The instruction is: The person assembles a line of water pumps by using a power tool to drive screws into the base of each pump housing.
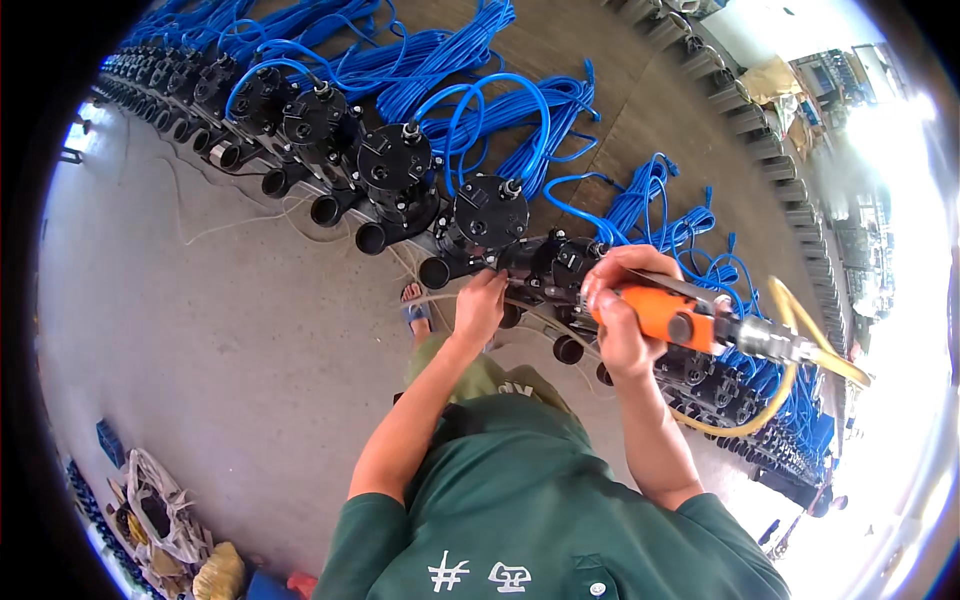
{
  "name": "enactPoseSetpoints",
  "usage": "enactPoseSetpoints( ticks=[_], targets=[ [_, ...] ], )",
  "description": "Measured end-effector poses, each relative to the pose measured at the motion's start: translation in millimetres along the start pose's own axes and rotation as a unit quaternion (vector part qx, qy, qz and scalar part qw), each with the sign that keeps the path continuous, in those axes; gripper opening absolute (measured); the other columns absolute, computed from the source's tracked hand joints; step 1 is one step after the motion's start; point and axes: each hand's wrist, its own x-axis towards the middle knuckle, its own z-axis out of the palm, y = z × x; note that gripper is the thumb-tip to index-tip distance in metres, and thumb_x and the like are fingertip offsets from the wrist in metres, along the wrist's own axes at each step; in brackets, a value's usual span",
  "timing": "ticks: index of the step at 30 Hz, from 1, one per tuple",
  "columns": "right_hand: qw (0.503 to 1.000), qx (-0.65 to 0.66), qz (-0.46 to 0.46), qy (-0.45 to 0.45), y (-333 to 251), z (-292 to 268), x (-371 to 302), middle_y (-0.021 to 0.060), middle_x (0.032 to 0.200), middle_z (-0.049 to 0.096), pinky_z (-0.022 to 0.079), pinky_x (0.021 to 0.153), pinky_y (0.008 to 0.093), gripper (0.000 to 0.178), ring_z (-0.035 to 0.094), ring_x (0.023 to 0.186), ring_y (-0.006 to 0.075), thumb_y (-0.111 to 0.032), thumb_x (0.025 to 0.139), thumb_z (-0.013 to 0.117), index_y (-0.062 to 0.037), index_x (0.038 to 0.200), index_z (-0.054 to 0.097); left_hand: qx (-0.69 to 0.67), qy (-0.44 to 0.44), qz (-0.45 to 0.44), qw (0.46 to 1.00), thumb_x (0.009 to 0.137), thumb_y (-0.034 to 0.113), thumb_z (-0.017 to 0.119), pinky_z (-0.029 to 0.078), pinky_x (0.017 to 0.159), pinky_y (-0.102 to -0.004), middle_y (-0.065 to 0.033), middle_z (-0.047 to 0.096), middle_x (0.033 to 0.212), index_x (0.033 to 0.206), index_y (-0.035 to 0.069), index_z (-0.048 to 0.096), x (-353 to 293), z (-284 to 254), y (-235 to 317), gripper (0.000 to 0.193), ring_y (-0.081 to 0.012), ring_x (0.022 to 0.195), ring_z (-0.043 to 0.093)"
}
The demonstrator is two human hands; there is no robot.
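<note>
My right hand (632,320) is wrapped round an orange air screwdriver (655,312). The silver end of the tool points away to the right, beside a yellow air hose (748,425); its other end is towards a black pump (545,262) that seems tipped on its side. At that pump's left end, the fingers of my left hand (480,305) are drawn together against the black body. Whether a small part is pinched in them is hidden. Just left of it stands an upright black pump (490,212) with a round top, a blue cable and a side outlet.
A long row of similar black pumps (395,160) runs from far left to lower right. Coiled blue cables (440,75) lie behind them on a brown surface (600,110). Metal cylinders (735,97) line the far right. A thin pale hose (225,232) trails over the grey floor (200,350).
</note>
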Motion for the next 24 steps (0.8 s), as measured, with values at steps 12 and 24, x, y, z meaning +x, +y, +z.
enactPoseSetpoints(
  ticks=[12,24],
  targets=[
    [0.999,0.017,0.026,-0.044,50.2,-2.8,-0.1,0.0058,0.090,0.064,0.052,0.072,0.0259,0.026,0.063,0.080,0.0120,0.007,0.080,0.064,-0.0011,0.105,0.059,0.062,-0.032,0.068,0.995,0.086,0.001,0.059,0.053,0.065,-0.0456,-0.0155,0.060,0.087,0.115,0.001,0.067,-4.3,8.1,-13.4,0.030,-0.0375,0.076,0.064],
    [0.993,-0.092,-0.076,0.012,-11.4,-59.0,9.0,0.0109,0.084,0.069,0.053,0.058,0.0246,0.025,0.065,0.060,0.0140,0.005,0.068,0.064,0.0010,0.092,0.068,0.047,-0.025,0.109,0.993,0.086,0.000,0.069,0.055,0.068,-0.0337,-0.0110,0.071,0.086,0.093,0.002,0.072,82.7,-134.5,166.0,0.009,-0.0255,0.076,0.069]
  ],
)
